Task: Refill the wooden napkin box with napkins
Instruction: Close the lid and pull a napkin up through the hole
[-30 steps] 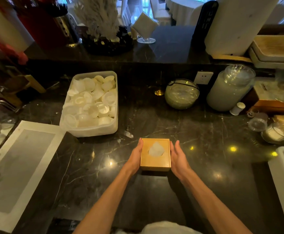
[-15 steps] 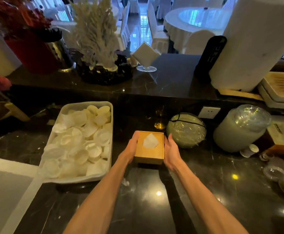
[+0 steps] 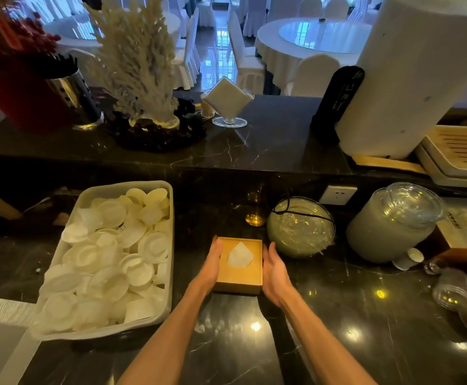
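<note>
A person's left hand [image 3: 211, 266] and right hand [image 3: 275, 270] flank the wooden napkin box [image 3: 240, 269], flat palms at its sides, fingers straight and together. The box sits on the dark marble counter [image 3: 338, 329] just right of the white bin [image 3: 168, 273] of dishes, a napkin [image 3: 240, 255] peaking from its lid. It looks filled; squaring it up with even pressure from both sides would finish the job well.
</note>
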The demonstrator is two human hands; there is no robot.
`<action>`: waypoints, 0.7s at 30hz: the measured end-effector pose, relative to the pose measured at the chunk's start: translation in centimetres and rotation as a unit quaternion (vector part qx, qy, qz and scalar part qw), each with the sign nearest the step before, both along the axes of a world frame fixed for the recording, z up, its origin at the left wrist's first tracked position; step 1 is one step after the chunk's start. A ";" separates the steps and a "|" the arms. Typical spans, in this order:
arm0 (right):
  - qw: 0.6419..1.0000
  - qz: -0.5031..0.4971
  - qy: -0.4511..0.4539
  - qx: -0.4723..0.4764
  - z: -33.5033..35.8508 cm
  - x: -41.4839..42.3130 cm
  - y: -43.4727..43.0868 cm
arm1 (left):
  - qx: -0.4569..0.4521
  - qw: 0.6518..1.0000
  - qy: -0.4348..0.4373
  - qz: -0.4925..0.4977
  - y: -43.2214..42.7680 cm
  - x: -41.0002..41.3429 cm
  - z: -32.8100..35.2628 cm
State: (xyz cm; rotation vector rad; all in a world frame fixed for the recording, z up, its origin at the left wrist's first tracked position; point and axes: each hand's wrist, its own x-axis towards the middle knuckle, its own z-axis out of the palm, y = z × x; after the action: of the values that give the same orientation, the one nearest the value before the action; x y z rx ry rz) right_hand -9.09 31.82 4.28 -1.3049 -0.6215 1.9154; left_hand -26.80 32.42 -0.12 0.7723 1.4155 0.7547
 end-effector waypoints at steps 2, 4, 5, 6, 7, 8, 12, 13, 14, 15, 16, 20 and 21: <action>0.997 0.040 -0.068 0.016 0.5 0.4 -0.5 | 0.013 0.999 0.037 -0.032 -0.2 -0.1 1.1; 0.980 0.094 -0.165 0.055 1.0 0.7 -1.3 | 0.069 0.983 0.161 -0.057 -1.2 0.3 2.7; 0.962 0.113 -0.225 0.105 1.4 0.9 -2.2 | 0.104 0.960 0.246 -0.083 -2.5 0.6 3.3; 0.930 0.142 -0.295 0.166 1.6 1.1 -3.4 | 0.143 0.927 0.324 -0.119 -4.3 0.7 3.5; 0.880 0.191 -0.373 0.223 1.4 1.5 -4.8 | 0.176 0.890 0.389 -0.157 -6.5 0.8 3.7; 0.819 0.235 -0.449 0.267 1.4 1.7 -6.3 | 0.192 0.858 0.437 -0.189 -8.6 0.8 4.0; 0.637 0.325 -0.614 0.336 0.0 2.3 -9.9 | 0.162 0.775 0.542 -0.283 -12.6 0.6 3.5; 0.623 0.335 -0.623 0.335 -0.4 2.3 -10.2 | 0.153 0.767 0.552 -0.291 -12.5 0.7 3.5; 0.612 0.339 -0.632 0.332 -0.6 2.2 -10.3 | 0.145 0.763 0.557 -0.295 -12.4 0.8 3.5; 0.606 0.341 -0.640 0.327 -0.7 2.1 -10.4 | 0.141 0.760 0.562 -0.295 -12.4 0.9 3.4; 0.603 0.341 -0.644 0.325 -0.7 2.0 -10.4 | 0.136 0.759 0.566 -0.294 -12.4 1.1 3.4; 0.587 0.341 -0.657 0.327 -0.6 2.1 -9.4 | 0.112 0.765 0.563 -0.291 -11.7 1.4 3.4; 0.584 0.348 -0.657 0.326 -0.6 2.2 -9.1 | 0.110 0.769 0.559 -0.290 -11.4 1.6 3.6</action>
State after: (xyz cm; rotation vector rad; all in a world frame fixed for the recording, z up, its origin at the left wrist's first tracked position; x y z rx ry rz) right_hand -6.87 22.76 3.63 -1.8774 -2.5751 0.4796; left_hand -25.24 20.99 3.43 1.9363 1.9414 -0.1389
